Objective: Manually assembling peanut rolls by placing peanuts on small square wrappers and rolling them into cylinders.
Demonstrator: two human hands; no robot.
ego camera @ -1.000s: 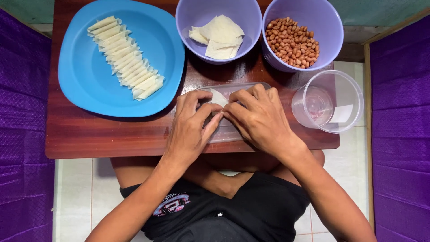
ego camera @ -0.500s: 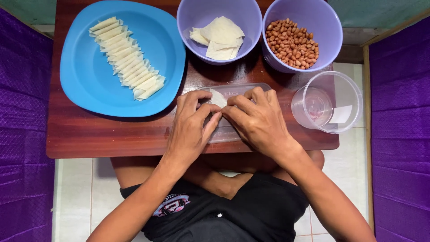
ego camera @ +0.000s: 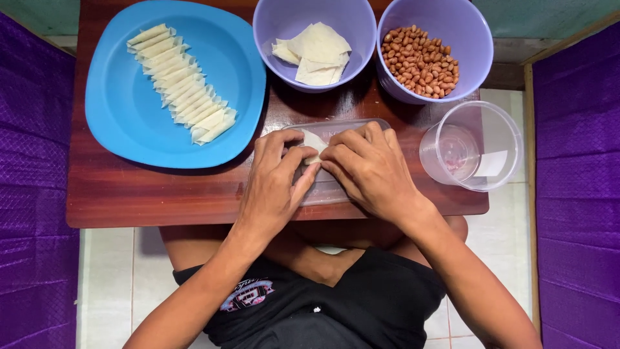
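**Two hands pinch a pale wrapper on a clear lid**

The left hand (ego camera: 274, 187) and the right hand (ego camera: 371, 171) meet at the middle of a small wooden table (ego camera: 129, 194). Between their fingertips sits a pale, thin wrapper (ego camera: 314, 143), and both hands grasp it: the left thumb and fingers press on it from the left, the right fingers curl over it from the right. Only a small part of the wrapper shows; the rest is hidden under the fingers. The wrapper lies on a clear plastic lid (ego camera: 342, 124), a flat rounded rectangle that rests on the table under both hands.

To the left, a blue plate (ego camera: 129, 123) holds a slanting row of finished rolls (ego camera: 181, 94), each pale and narrow with twisted ends, lying side by side and touching.

At the far edge stand two lilac bowls, just beside each other. The left bowl (ego camera: 271, 26) holds a loose stack of flat wrappers (ego camera: 316, 55) of the same pale colour. The right bowl (ego camera: 465, 32) is filled with peanuts (ego camera: 421, 59) in brown skins.

At the right end of the table, near the right hand but apart from it, stands a clear plastic tub (ego camera: 510, 142), round, upright and open. A small white rectangular label (ego camera: 491, 163) sits on its side, and a faint pink patch shows at its bottom.

Purple quilted fabric (ego camera: 32, 194) runs down both sides of the view, and pale floor tiles (ego camera: 110, 271) show below the table.
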